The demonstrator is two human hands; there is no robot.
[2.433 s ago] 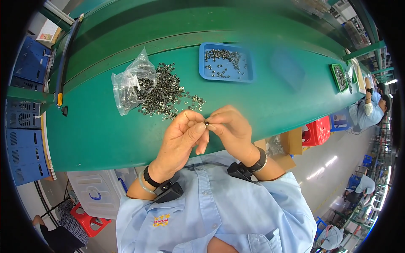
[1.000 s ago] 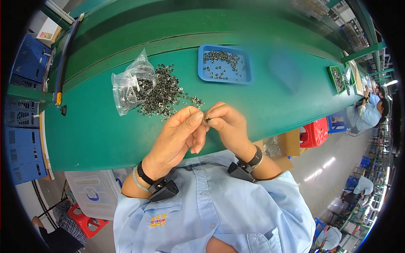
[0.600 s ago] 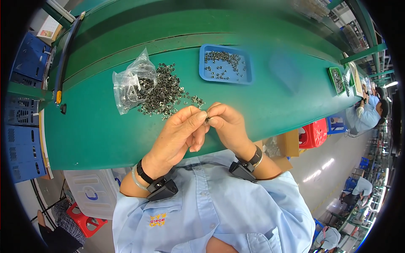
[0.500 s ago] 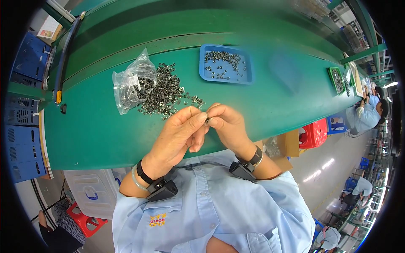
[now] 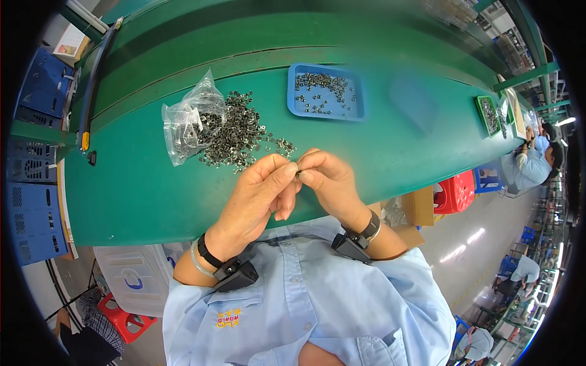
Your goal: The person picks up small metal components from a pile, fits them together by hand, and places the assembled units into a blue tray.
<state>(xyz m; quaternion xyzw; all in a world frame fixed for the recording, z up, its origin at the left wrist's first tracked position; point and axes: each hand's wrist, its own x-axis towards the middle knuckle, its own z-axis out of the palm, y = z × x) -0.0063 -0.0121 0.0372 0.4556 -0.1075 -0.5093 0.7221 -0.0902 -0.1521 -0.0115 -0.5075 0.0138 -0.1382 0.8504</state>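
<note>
My left hand and my right hand meet above the near half of the green table, thumbs and forefingers pinched together. Between the fingertips sits a small dark part, mostly covered, so its exact kind does not show. Just beyond my left hand lies a loose pile of small black and silver metal parts. A clear plastic bag rests against the pile's left side, with some of the parts in its mouth. Farther off, a blue tray holds more of these small parts, scattered over its bottom.
The green tabletop ends close to my body. At its far right stands a green tray of small parts, near a seated person. A red stool and a cardboard box are right of me; a translucent lidded bin is lower left.
</note>
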